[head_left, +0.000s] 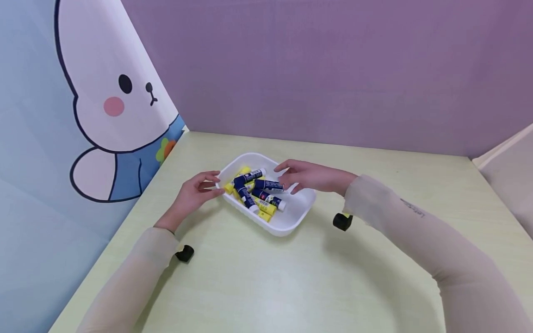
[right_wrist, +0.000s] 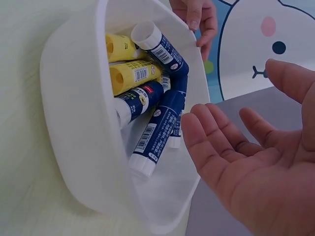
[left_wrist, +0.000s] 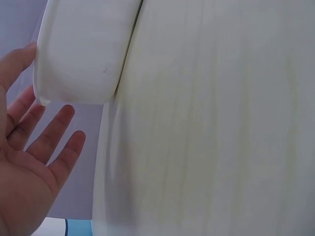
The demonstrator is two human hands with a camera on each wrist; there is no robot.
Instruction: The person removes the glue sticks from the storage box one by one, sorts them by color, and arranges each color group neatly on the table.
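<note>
A white plastic tub (head_left: 300, 213) stands on the table, holding several glue sticks. Some are dark blue with white caps, like the glue stick (right_wrist: 158, 125) lying slanted on top; others, like the yellow glue stick (right_wrist: 135, 74), lie among them. My left hand (head_left: 193, 195) is at the tub's left end, its fingers loosely spread and the tips at the rim. In the left wrist view the outer wall of the tub (left_wrist: 86, 54) shows beside those fingers. Over the tub's right part hovers my right hand (head_left: 314, 176), fingers relaxed and slightly bent, with nothing seen in its palm.
The pale wooden table (head_left: 266, 282) extends around the tub. Behind it hangs a purple cloth (head_left: 316, 74), and at the left a blue cloth (head_left: 33, 185) with a cartoon animal. A black block (head_left: 343, 221) shows beneath the right cuff, another black block (head_left: 185, 253) by the left cuff.
</note>
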